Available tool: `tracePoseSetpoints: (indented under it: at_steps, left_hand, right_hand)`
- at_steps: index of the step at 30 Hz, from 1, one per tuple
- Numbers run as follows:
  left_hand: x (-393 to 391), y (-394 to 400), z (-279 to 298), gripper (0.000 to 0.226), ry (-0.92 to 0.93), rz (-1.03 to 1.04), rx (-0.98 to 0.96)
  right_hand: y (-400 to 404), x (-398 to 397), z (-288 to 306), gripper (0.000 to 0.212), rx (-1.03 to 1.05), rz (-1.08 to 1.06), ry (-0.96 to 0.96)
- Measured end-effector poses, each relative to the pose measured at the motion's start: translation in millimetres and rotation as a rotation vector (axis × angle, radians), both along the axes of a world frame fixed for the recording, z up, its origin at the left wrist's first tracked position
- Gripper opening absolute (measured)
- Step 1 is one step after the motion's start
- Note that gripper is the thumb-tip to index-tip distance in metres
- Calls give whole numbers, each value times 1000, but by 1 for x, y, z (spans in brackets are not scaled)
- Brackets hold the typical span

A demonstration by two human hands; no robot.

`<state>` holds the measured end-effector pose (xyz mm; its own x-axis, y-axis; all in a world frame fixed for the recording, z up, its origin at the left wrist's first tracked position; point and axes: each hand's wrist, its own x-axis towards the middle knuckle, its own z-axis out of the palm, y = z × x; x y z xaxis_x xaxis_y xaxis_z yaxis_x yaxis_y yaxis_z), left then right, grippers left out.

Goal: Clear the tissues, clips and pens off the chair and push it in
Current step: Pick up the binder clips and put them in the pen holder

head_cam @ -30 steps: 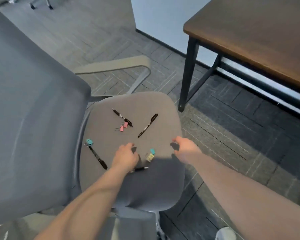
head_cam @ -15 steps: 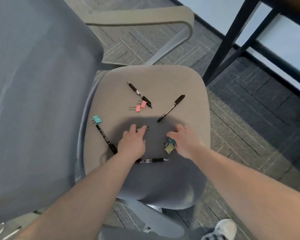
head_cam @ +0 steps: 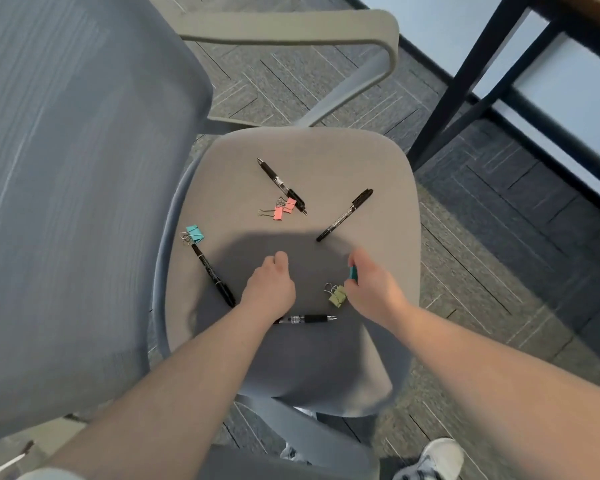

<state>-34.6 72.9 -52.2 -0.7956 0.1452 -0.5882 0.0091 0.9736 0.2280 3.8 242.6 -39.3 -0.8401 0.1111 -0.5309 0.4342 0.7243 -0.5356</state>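
The grey chair seat (head_cam: 326, 157) carries several black pens: one at the back (head_cam: 280, 185), one to the right (head_cam: 345, 215), one on the left (head_cam: 211, 274), and one (head_cam: 309, 319) just below my wrists. Two pink clips (head_cam: 282, 210) lie beside the back pen. A teal clip (head_cam: 194, 233) sits at the left pen's tip. My right hand (head_cam: 373, 289) pinches another teal clip (head_cam: 353, 273), with an olive clip (head_cam: 337, 296) lying right beside it. My left hand (head_cam: 269, 287) hovers mid-seat with its fingers curled in; I cannot see anything inside it.
The chair's mesh backrest (head_cam: 77, 202) fills the left side and an armrest (head_cam: 291, 26) arches across the top. A black table leg (head_cam: 465, 77) stands at the upper right on grey carpet. My shoe (head_cam: 433, 457) shows at the bottom.
My right hand has lifted the teal clip away from the olive one. My left hand has curled its fingers shut. The view has come closer to the seat.
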Motion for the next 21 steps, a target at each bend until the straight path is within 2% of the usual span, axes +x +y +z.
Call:
tracePoseSetpoints:
  at_steps: [4,8,13,17,21]
  left_hand:
    - [6,-3,5,22,-10,20,24]
    - [2,-11,12,22,102,43,-71]
    - [-7,-31,19,21,239,139,-101]
    - [-24,-49,20,35,298,260,-50]
    - [-44,-67,15,44,337,392,-36]
  right_hand:
    - [-7,10,-5,37,32,27,-40]
    - [-18,10,-14,51,117,104,-129]
    - [-30,5,-24,32,99,83,-147]
    - [-32,-3,-23,36,40,18,-49]
    - [-30,-16,-24,29,19,5,-11]
